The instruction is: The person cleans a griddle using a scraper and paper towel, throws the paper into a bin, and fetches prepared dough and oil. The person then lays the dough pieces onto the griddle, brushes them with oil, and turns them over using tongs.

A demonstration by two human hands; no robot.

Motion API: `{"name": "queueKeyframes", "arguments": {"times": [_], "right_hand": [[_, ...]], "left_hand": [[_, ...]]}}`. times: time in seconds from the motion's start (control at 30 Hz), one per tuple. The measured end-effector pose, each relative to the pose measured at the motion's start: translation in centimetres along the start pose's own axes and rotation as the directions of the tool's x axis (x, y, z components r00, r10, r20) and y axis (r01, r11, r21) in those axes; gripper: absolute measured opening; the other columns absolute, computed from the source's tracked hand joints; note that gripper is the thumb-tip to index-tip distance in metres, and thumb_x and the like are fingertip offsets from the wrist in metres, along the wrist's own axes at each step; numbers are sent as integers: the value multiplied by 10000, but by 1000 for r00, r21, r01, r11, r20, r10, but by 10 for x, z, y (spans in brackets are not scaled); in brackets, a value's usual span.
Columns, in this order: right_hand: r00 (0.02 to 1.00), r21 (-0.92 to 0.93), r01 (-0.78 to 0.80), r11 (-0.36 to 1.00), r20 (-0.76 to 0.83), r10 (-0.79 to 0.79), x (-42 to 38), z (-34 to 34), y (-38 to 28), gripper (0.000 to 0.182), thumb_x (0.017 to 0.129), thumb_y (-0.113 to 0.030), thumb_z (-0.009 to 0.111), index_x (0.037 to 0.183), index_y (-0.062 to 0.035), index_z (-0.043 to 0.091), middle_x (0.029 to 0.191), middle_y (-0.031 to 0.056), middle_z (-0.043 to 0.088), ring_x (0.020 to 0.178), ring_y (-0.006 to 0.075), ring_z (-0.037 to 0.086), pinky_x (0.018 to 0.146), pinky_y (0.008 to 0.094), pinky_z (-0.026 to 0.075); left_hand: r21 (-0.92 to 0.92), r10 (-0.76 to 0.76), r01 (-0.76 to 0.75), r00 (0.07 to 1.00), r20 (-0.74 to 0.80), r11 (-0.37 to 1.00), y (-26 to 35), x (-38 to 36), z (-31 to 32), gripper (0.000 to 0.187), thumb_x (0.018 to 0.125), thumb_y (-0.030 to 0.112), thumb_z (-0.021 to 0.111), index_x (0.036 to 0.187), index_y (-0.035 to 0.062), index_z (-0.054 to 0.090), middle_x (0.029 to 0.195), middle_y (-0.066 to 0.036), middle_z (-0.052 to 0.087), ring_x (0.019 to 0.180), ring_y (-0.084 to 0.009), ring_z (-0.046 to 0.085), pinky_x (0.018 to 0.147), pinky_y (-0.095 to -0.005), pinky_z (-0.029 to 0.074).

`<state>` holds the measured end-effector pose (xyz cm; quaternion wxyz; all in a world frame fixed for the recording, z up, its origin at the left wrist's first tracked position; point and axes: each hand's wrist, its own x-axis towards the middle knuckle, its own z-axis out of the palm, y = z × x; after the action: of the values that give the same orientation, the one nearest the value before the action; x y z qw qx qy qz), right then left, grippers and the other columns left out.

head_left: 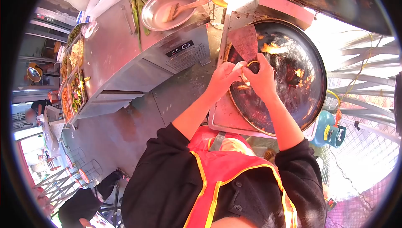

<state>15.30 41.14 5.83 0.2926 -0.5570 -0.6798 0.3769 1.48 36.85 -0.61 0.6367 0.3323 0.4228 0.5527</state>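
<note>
At ten o'clock on a round, glossy black, food-flecked metal griddle (293, 102), a flat, flared metal scraper (245, 42); the right hand's (264, 77) grip is closed on it. The left hand (224, 77) pinches a thin, pale scrap (244, 78), material unclear. Toward eleven, a shiny round metal bowl (161, 4) rests on a smooth steel tabletop (111, 56).
</note>
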Motion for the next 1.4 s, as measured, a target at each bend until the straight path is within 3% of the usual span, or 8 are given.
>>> {"name": "queueKeyframes", "arguments": {"times": [0.2,0.5,0.6,0.7,0.8,0.9,1.2,1.4], "right_hand": [[989,48,37,998,-147,-29,3,4,21,259,742,-145,662,865,-16,474,724,170,575,678,312,581,645,385,452],[984,412,-108,905,-86,156,12,-18,43,159,760,-79,664,823,-28,526,668,33,557,481,54,480,434,240,387],[997,298,-75,952,4,78,13,-28,38,163,756,-80,665,839,-31,534,664,29,558,473,62,481,437,250,392],[991,206,-76,975,128,51,9,-40,14,163,756,-88,666,847,-33,543,709,35,571,544,55,504,501,246,420],[967,154,45,987,240,-81,4,-49,1,165,757,-92,668,854,-34,547,774,41,583,665,51,526,607,244,445],[906,215,2,977,414,-93,-2,-56,-17,190,766,-58,677,902,-39,545,825,6,598,676,33,515,585,210,413],[920,103,101,990,368,-132,26,-52,-18,224,761,-42,679,870,-45,483,797,6,610,584,23,490,510,200,387],[954,-63,195,979,245,-174,29,-18,7,300,745,-121,676,882,-6,435,733,92,485,694,135,420,665,291,421]], "left_hand": [[-138,-41,29,995,-90,990,-11,3,-17,90,914,114,536,967,42,523,989,-69,611,915,-140,605,868,-311,490],[-358,-149,104,983,-102,928,4,1,-35,63,913,98,518,949,47,522,989,-72,614,915,-163,603,867,-306,465],[117,33,-21,994,-102,993,-3,6,-44,109,908,123,545,973,36,551,970,-59,609,855,-149,590,806,-280,457],[795,266,-87,959,-96,601,7,10,-49,147,901,139,570,1006,36,579,946,-39,602,813,-120,565,754,-249,445],[748,225,-41,963,-146,663,15,19,-52,191,902,159,571,1054,44,586,947,-9,586,838,-77,544,740,-238,437],[152,107,-95,992,-70,984,18,25,-49,141,879,124,577,997,48,589,1021,-71,604,900,-140,588,810,-269,464],[-182,-24,82,952,306,980,36,30,-37,160,901,65,426,969,53,570,1084,-104,604,1004,-194,594,872,-324,476],[-322,-250,308,945,210,895,20,18,-22,254,882,115,521,1116,21,555,1052,-95,614,976,-167,602,847,-317,486]]}}
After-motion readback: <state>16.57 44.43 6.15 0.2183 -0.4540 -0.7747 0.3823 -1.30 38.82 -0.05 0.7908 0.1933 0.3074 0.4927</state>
